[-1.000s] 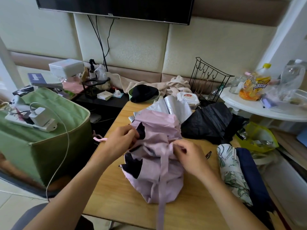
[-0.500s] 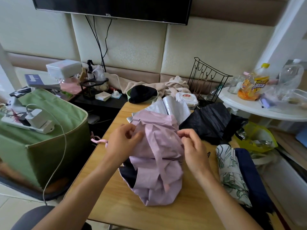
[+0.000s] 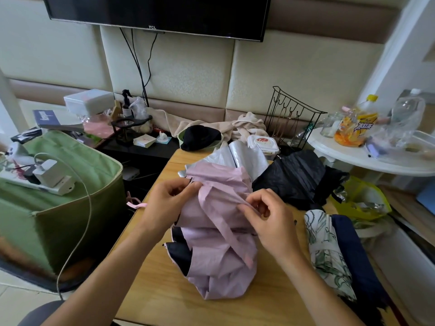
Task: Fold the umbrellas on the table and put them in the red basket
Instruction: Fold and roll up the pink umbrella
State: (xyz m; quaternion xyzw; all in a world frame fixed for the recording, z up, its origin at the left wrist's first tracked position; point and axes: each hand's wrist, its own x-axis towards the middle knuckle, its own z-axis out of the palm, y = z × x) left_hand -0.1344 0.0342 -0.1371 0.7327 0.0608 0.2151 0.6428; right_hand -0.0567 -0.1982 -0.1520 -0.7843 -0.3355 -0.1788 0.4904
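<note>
Pinching lilac umbrella (image 3: pixel 219 231) fabric: left hand (image 3: pixel 167 203), right hand (image 3: pixel 270 220), fingers curled.

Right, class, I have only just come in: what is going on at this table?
A person is gathering up a lilac umbrella on the wooden table. The left hand pinches its fabric at the top, and the right hand pinches a fold beside its strap. It is still loose, not yet wrapped. A black umbrella, a leaf-print umbrella and a navy umbrella lie to the right. No red basket is in view.
</note>
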